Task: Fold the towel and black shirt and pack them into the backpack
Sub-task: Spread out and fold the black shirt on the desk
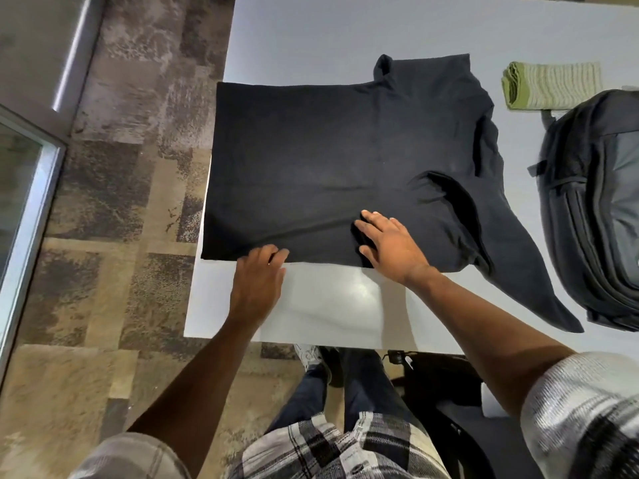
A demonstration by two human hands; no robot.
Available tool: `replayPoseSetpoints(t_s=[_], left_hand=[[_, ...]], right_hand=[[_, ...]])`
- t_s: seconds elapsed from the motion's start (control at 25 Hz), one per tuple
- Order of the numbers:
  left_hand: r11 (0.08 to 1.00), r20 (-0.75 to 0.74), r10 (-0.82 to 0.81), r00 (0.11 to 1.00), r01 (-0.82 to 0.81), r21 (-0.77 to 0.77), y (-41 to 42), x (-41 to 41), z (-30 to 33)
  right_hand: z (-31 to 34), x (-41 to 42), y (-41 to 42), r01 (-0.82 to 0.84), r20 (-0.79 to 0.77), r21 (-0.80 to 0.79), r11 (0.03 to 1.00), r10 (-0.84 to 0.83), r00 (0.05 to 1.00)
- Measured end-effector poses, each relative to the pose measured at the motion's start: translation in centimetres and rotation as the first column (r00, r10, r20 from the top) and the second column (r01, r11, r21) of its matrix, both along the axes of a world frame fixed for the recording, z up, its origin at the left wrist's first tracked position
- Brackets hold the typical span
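1. I see the table (345, 36), pale and glossy, bearing everything; the shirt's hem reaches its left edge, so cloth could slide off if I tug that way.
2. The black shirt (328, 167) lies spread flat, collar toward the right, one sleeve trailing toward the near right. It isn't folded yet, I judge. That loose sleeve could bunch under a fold and leave a lump.
3. The backpack (594, 209) sits at the right edge, just beside the sleeve. I can't tell whether it is unzipped; a closed zip would stall packing.
4. The towel (549, 85), green and already folded, rests behind the backpack, apart from the shirt. A careless sweep could knock it open.
5. My right hand (390, 243) lies flat on the shirt's near side, fingers spread, gripping nothing.
6. My left hand (259, 274) sits at the near edge, fingertips touching cloth; I can't tell whether they pinch it. Uneven lifting would skew the fold.
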State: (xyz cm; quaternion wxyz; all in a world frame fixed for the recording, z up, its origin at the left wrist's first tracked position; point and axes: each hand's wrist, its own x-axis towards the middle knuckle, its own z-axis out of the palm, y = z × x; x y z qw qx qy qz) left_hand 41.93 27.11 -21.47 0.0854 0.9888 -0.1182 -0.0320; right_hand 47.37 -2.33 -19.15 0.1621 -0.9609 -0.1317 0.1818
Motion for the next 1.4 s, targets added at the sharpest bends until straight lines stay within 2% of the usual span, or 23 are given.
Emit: replayPoseSetpoints(t_s=[0.2,0.36,0.4,0.44,0.48,0.56,0.64,0.76,0.88,1.0,1.08,1.24,1.4], left_hand=[[0.998,0.027,-0.028,0.999,0.026,0.062,0.3,2.5,0.2],[0.965,-0.077,-0.175,0.982,0.187,0.186,0.8,1.5,1.4],[0.969,-0.072,-0.14,0.988,0.151,0.195,1.2,1.0,1.7],[0.984,-0.048,-0.018,0.999,0.027,0.176,1.8,0.7,2.1],[0.979,-0.021,0.18,0.983,-0.177,0.105,2.4,0.5,2.3],[0.841,-0.037,0.531,0.847,-0.532,-0.098,4.1,0.4,1.9],[0.747,-0.11,0.636,0.764,-0.645,-0.16,5.8,0.3,1.3],[0.71,-0.198,0.637,0.745,-0.667,-0.225,7.7,0.7,0.9],[0.7,-0.187,0.624,0.759,-0.649,-0.298,8.4,0.9,0.4],[0.585,-0.264,0.696,0.668,-0.74,-0.331,9.0,1.8,0.3],[0.538,-0.374,0.707,0.6,-0.8,-0.267,9.3,2.6,0.9],[0.653,-0.482,0.593,0.645,-0.736,-0.181,9.9,3.8,1.9],[0.631,-0.578,0.509,0.638,-0.733,-0.253,10.4,4.5,2.4]], right_hand=[[0.0,3.1,3.4,-0.062,0.047,-0.032,0.998,0.064,0.997],[0.5,2.4,4.9,-0.076,0.18,-0.045,0.996,0.083,0.98],[0.5,1.9,5.2,-0.092,0.194,-0.013,0.996,0.093,0.977],[0.5,1.3,5.5,-0.116,0.191,0.018,0.993,0.11,0.975],[0.5,0.7,5.8,-0.139,0.174,0.035,0.99,0.131,0.976],[0.4,-0.3,6.6,-0.171,0.132,0.031,0.985,0.165,0.977],[0.3,-1.1,7.3,-0.184,0.105,0.0,0.983,0.183,0.978],[0.3,-1.7,8.0,-0.191,0.095,-0.052,0.98,0.196,0.976],[0.6,-1.8,8.4,-0.164,0.073,-0.063,0.985,0.168,0.983],[1.0,-1.7,9.0,-0.147,0.025,-0.081,0.986,0.15,0.988],[1.0,-1.8,9.3,-0.13,0.01,-0.096,0.987,0.131,0.991],[1.1,-1.9,9.8,-0.108,-0.012,-0.121,0.987,0.107,0.994],[1.1,-1.9,10.0,-0.105,-0.025,-0.148,0.983,0.102,0.994]])
